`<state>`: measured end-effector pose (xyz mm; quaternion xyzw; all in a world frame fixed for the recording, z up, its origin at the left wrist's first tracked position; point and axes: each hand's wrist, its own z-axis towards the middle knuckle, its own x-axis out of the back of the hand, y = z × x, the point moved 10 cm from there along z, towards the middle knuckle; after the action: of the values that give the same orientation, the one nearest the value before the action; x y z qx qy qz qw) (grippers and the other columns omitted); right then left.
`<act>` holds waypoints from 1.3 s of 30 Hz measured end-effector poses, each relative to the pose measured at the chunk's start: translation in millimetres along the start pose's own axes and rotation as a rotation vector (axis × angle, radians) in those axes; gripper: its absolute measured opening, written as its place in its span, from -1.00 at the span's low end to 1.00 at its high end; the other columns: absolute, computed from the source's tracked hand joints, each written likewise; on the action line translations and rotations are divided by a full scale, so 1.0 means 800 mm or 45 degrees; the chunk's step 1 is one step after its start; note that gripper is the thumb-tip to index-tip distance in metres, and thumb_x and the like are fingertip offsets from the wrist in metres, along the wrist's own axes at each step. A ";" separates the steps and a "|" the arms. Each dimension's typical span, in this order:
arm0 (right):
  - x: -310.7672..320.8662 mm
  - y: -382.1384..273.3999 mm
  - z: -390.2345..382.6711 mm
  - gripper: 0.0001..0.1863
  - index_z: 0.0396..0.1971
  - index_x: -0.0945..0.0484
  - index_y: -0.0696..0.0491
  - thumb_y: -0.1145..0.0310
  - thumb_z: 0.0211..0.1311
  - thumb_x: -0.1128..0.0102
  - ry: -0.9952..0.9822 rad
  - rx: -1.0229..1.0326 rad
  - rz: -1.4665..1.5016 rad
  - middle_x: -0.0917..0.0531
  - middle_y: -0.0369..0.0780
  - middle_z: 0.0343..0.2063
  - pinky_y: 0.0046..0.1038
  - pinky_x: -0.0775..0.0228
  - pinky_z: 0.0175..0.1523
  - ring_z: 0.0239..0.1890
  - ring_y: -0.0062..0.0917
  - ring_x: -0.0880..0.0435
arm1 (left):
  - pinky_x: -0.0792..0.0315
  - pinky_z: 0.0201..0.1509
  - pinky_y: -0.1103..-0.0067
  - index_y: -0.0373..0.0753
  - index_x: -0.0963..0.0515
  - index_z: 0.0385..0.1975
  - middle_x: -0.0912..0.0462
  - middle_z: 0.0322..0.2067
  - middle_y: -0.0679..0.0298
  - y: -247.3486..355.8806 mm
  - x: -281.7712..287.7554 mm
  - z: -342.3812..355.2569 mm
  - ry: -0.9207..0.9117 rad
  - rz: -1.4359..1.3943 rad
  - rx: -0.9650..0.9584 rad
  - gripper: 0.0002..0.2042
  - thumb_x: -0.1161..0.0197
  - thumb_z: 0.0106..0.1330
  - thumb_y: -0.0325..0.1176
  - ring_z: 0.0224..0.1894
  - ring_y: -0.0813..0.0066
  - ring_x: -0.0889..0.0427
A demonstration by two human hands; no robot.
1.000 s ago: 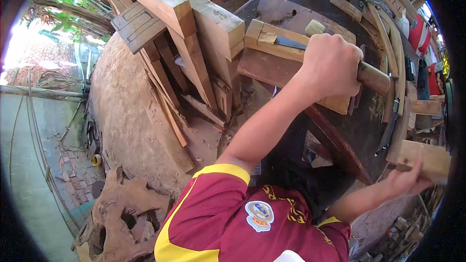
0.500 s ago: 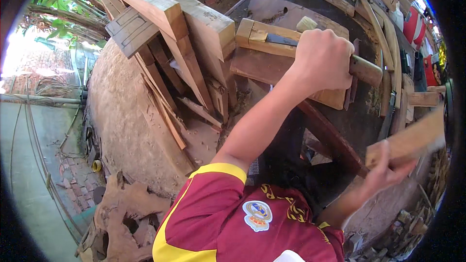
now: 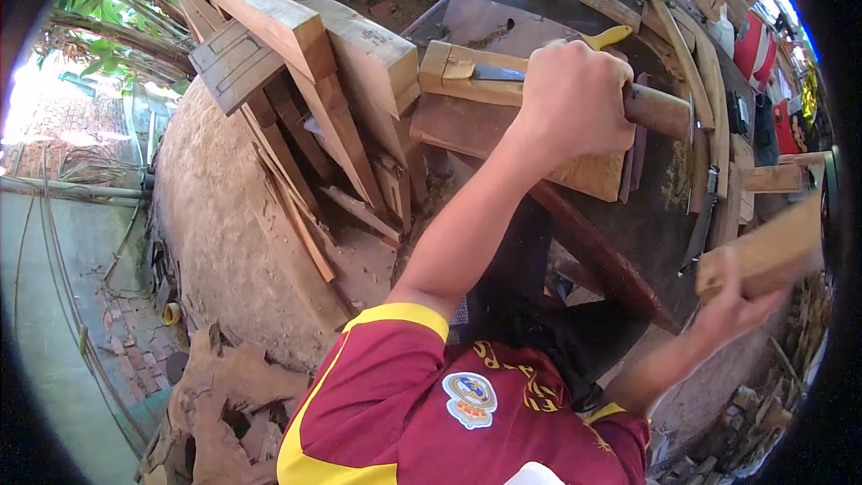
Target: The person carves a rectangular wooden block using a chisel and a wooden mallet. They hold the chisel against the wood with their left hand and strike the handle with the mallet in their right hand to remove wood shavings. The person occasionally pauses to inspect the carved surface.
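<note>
1. Apparently we are mid-chiselling: our left hand (image 3: 579,94) has its fingers clamped round the chisel (image 3: 501,74), its blade over the cut on the workpiece (image 3: 440,83).
2. Our right hand (image 3: 736,307), fingers clamped on a blurred wooden block (image 3: 763,253), is well apart, to the workpiece's right.
3. We judge the next move calls for a steady chisel and a square strike on its handle end (image 3: 678,116).
4. Its long axis runs roughly sideways along the workpiece, blade pointing left, handle right.

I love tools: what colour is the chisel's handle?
The handle is brown, clearest in the head view.
</note>
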<state>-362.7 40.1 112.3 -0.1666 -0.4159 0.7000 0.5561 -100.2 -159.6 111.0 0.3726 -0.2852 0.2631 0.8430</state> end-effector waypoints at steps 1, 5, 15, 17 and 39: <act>-0.005 -0.006 -0.005 -0.14 0.16 -0.15 0.27 0.44 -0.21 -0.38 0.014 -0.030 0.026 -0.40 0.08 0.02 -0.29 -0.21 0.20 0.06 -0.23 -0.43 | -0.46 -0.42 0.37 -0.11 -0.60 -0.63 -0.54 -0.69 0.14 0.005 -0.003 0.003 0.010 -0.032 -0.022 -0.79 -0.26 -0.36 -0.24 -0.55 0.14 -0.57; -0.112 -0.038 -0.089 -0.19 0.16 -0.15 0.28 0.47 -0.17 -0.32 -0.568 0.385 -0.396 -0.42 0.06 -0.01 -0.27 -0.19 0.20 0.05 -0.22 -0.43 | -0.47 -0.41 0.39 -0.11 -0.61 -0.61 -0.54 -0.68 0.15 0.004 -0.005 0.000 -0.005 0.025 -0.039 -0.77 -0.27 -0.37 -0.24 -0.55 0.14 -0.57; -0.020 0.011 -0.030 -0.18 0.17 -0.17 0.28 0.49 -0.20 -0.34 -0.173 0.043 -0.145 -0.35 -0.01 0.07 -0.32 -0.19 0.19 0.08 -0.30 -0.36 | -0.46 -0.45 0.37 -0.12 -0.57 -0.67 -0.55 -0.68 0.16 -0.001 -0.021 -0.003 -0.141 0.068 -0.042 -0.81 -0.27 -0.36 -0.24 -0.55 0.15 -0.58; -0.014 0.020 -0.044 -0.14 0.18 -0.15 0.29 0.48 -0.21 -0.37 -0.134 -0.031 -0.186 -0.32 -0.01 0.09 -0.33 -0.19 0.18 0.10 -0.31 -0.34 | -0.46 -0.45 0.37 -0.12 -0.56 -0.69 -0.56 -0.67 0.16 0.002 -0.038 -0.010 -0.228 0.110 -0.073 -0.82 -0.27 -0.34 -0.24 -0.55 0.15 -0.59; -0.056 0.068 -0.101 -0.10 0.20 -0.05 0.33 0.38 -0.11 -0.38 -0.523 -0.161 0.002 -0.25 0.04 0.15 -0.29 -0.04 0.26 0.19 -0.28 -0.24 | -0.38 -0.50 0.44 -0.16 -0.41 -0.67 -0.49 -0.67 0.29 0.020 -0.023 -0.039 -0.197 -0.012 -0.327 -0.74 -0.28 -0.44 -0.30 -0.55 0.24 -0.54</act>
<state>-327.0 29.4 11.7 -0.0552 -0.5635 0.6921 0.4476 -114.8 -130.1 88.5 0.2823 -0.3788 0.1910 0.8604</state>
